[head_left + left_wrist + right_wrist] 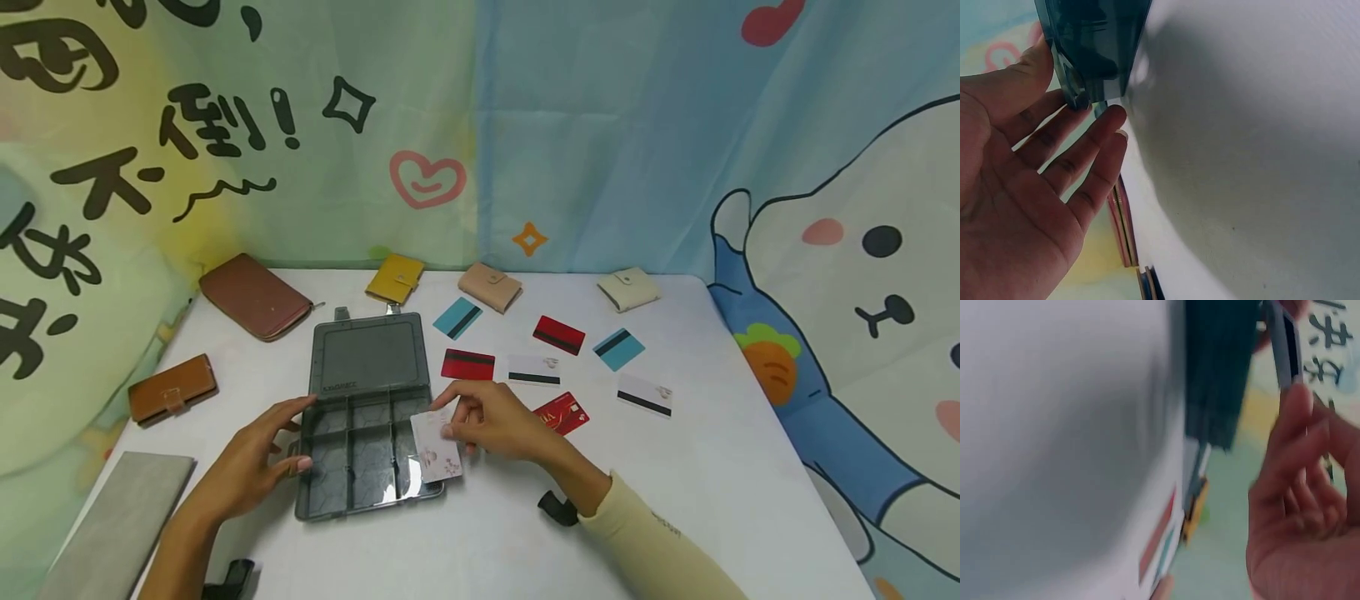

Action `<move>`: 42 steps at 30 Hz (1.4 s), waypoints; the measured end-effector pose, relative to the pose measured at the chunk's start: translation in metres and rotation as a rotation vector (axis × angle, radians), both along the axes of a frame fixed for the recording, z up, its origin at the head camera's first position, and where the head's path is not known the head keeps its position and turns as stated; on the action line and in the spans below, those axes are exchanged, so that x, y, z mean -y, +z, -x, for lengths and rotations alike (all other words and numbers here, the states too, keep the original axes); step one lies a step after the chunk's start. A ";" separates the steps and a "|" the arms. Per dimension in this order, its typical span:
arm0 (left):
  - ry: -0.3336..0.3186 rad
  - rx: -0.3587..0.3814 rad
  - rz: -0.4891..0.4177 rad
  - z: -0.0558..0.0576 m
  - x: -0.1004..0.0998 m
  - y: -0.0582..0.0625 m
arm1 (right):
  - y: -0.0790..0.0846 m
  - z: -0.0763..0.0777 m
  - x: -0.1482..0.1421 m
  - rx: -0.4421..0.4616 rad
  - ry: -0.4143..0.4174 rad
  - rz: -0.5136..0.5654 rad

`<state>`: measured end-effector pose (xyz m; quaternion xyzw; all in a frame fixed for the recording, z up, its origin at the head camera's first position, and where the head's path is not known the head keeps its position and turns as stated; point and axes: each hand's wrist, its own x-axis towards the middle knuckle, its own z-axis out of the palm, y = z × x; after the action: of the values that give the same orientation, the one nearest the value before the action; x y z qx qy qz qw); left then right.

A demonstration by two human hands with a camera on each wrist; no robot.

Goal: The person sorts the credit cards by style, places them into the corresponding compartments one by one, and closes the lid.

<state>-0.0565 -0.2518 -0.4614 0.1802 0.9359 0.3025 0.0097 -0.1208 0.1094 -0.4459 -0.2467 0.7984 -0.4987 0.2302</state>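
A grey see-through plastic box (371, 312) lies with its lid folded back, its base split into several compartments. My right hand (495, 421) pinches a white card with a floral print (437, 450) over the box's right-hand compartments. In the right wrist view the card (1286, 347) is edge-on, showing a dark stripe. My left hand (243, 458) rests at the box's left side, thumb and forefinger at its edge. The left wrist view shows its fingers (1094, 150) loosely extended beside the box wall (1100, 50).
Right of the box lie red cards (468, 364), blue cards (457, 317) and white cards (534, 370). Along the back are a brown wallet (255, 296), a yellow wallet (395, 278), a pink wallet (490, 287) and a cream wallet (628, 289). A tan wallet (172, 389) and grey slab (116, 525) lie left.
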 end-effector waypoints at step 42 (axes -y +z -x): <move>0.018 0.001 0.023 0.000 0.000 -0.001 | -0.030 0.100 0.015 -0.274 -0.273 -0.562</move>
<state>-0.0567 -0.2517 -0.4619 0.1713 0.9409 0.2919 0.0096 -0.2204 0.0942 -0.4759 -0.1293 0.9538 -0.2475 0.1108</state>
